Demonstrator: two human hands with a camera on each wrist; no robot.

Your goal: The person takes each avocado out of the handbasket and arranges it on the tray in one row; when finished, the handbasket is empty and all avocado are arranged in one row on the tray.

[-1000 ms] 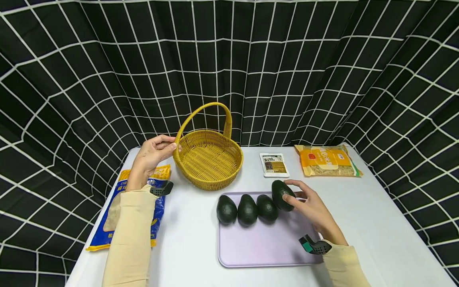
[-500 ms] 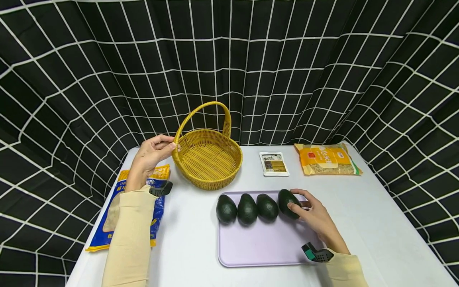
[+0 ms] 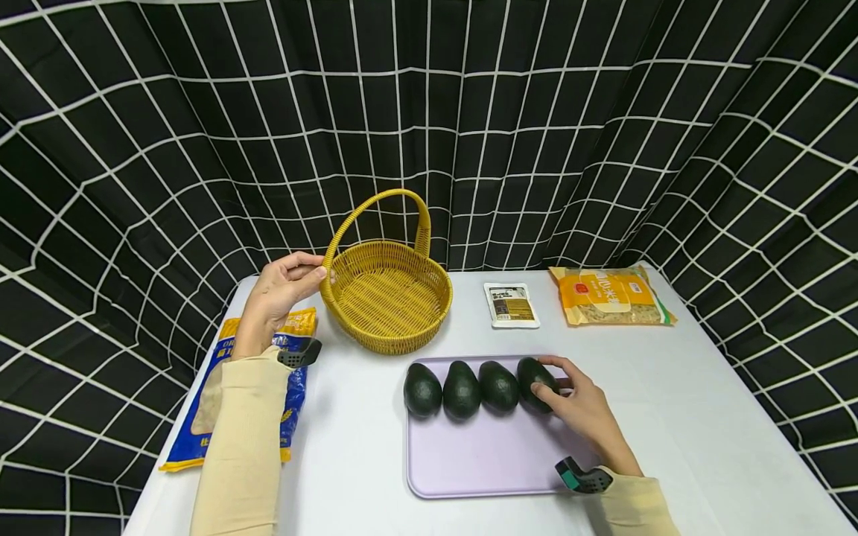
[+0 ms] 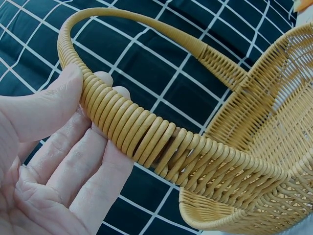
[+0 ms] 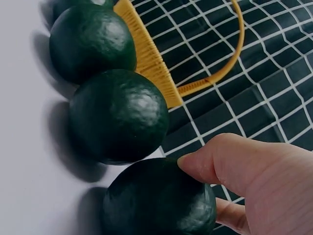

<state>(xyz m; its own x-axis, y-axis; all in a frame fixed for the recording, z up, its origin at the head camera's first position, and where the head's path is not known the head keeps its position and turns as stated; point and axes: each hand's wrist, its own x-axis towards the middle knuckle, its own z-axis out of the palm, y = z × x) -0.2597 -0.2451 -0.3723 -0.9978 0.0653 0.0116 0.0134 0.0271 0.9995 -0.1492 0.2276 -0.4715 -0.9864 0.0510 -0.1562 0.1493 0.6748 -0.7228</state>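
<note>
My left hand [image 3: 278, 294] pinches the handle of a yellow woven basket [image 3: 392, 301]; in the left wrist view, thumb and fingers wrap the coiled handle [image 4: 122, 120]. The basket's inside is bare. My right hand [image 3: 586, 406] grips a dark green avocado [image 3: 534, 381] at the right end of a row, thumb on its near side. This avocado [image 5: 156, 200] sits low in the right wrist view, close to its neighbour [image 5: 120, 117]. Three other avocados, the left one [image 3: 423, 391], the second [image 3: 462, 391] and the third [image 3: 499, 387], lie along the far side of a lilac tray [image 3: 482, 461].
A blue and yellow bag [image 3: 295, 402] lies under my left forearm. Behind the tray are a small white packet [image 3: 512, 306] and, farther right, an orange bag of grain [image 3: 613, 296]. A black curtain with white grid lines [image 3: 429, 112] surrounds the white table [image 3: 348, 461].
My right hand has lowered the avocado onto the tray and shifted it slightly left, beside the others. The left hand keeps its hold on the basket handle.
</note>
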